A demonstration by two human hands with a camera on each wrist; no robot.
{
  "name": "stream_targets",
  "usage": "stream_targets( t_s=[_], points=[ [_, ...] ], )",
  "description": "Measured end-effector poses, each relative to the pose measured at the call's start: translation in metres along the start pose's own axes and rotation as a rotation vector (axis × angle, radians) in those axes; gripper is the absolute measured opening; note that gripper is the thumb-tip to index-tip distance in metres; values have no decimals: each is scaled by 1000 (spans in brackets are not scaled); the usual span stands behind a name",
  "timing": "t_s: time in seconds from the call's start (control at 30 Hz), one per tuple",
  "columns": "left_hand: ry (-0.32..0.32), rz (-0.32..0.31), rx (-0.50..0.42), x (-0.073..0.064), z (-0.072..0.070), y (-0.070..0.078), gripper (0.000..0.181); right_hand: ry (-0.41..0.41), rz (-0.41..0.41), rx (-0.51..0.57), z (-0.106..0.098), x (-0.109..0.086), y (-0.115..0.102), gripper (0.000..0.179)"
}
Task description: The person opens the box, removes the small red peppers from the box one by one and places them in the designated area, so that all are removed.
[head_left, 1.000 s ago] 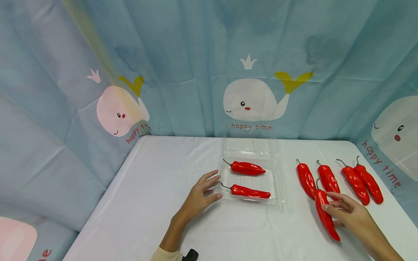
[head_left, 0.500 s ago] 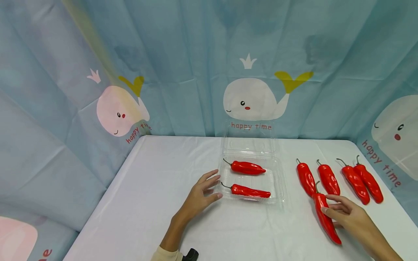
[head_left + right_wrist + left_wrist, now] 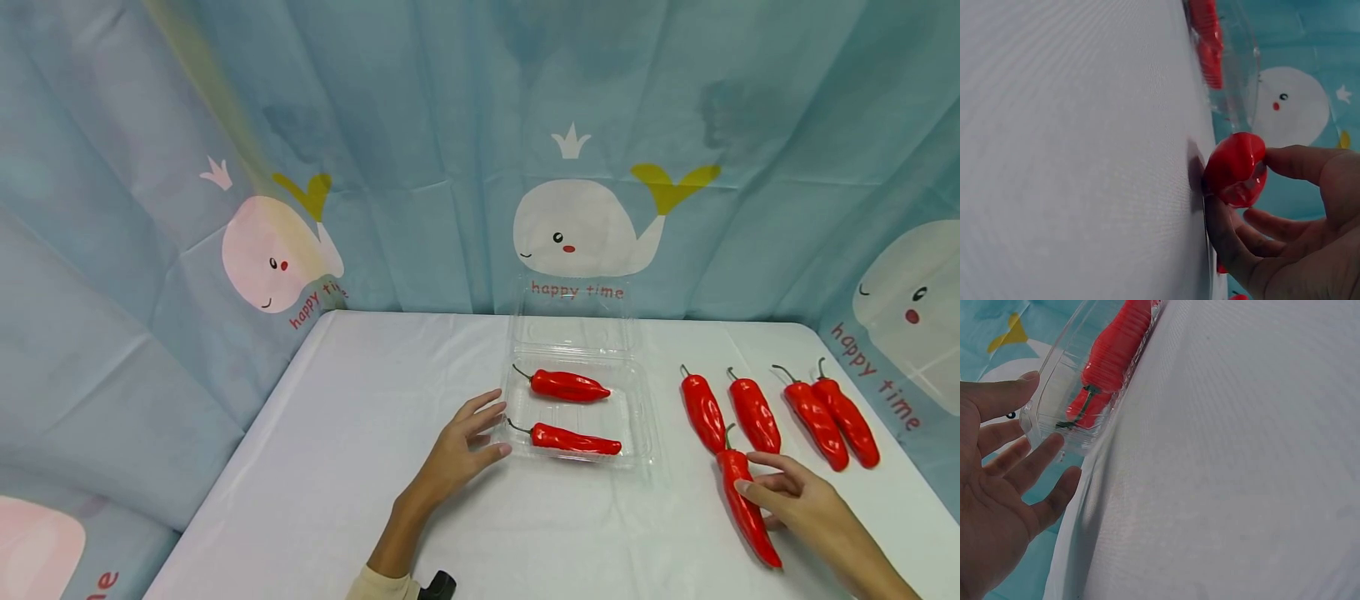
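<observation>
A red chili pepper is pinched between the thumb and fingers of my right hand, low over the right of the table. In the right wrist view this pepper appears end-on, close to the white cloth. My left hand is at the left side of a clear plastic clamshell box, fingers spread and loosely bent. The left wrist view shows that thumb and fingertips at the rim of the box; contact is hard to tell. Inside lie two red peppers, one behind, one in front, stems leftward.
Several more red peppers lie to the right of the box, including a pepper just beyond the held one. The raised clear lid leans toward the blue whale-print curtain. White cloth covers the table.
My right hand has drawn the held pepper slightly toward me and lowered it, away from the pepper behind. The left hand and the box have stayed in place.
</observation>
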State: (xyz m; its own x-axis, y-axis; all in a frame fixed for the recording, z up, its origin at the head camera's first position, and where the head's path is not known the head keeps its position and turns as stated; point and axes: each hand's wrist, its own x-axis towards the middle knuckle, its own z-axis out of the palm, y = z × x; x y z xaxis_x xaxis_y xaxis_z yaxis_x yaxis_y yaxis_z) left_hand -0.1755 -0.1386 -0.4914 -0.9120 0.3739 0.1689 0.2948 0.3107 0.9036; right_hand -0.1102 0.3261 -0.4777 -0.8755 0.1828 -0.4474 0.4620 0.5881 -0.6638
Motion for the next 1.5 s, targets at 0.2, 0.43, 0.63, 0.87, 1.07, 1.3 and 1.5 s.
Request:
stream_targets(
  t_s=[0.2, 0.43, 0.63, 0.87, 1.07, 1.3, 1.5],
  points=[
    [1, 3, 7, 0, 0, 0, 66, 10, -26, -51, 2, 0, -2, 95],
    [0, 3, 10, 0, 0, -1, 65, 43, -34, -89, 6, 0, -3, 91],
    [0, 3, 8, 0, 0, -1, 65, 64, -32, -113, 8, 1, -5, 93],
    [5, 8, 15, 0, 0, 0, 65, 65, -32, -134, 9, 3, -5, 94],
    [4, 5, 17, 0, 0, 0, 65, 65, -53, -161, 8, 4, -4, 98],
    [9, 5, 16, 0, 0, 1, 64, 64, -64, -161, 8, 5, -3, 100],
    [8, 2, 14, 0, 0, 2, 63, 58, -70, -165, 8, 5, -3, 99]
  ],
)
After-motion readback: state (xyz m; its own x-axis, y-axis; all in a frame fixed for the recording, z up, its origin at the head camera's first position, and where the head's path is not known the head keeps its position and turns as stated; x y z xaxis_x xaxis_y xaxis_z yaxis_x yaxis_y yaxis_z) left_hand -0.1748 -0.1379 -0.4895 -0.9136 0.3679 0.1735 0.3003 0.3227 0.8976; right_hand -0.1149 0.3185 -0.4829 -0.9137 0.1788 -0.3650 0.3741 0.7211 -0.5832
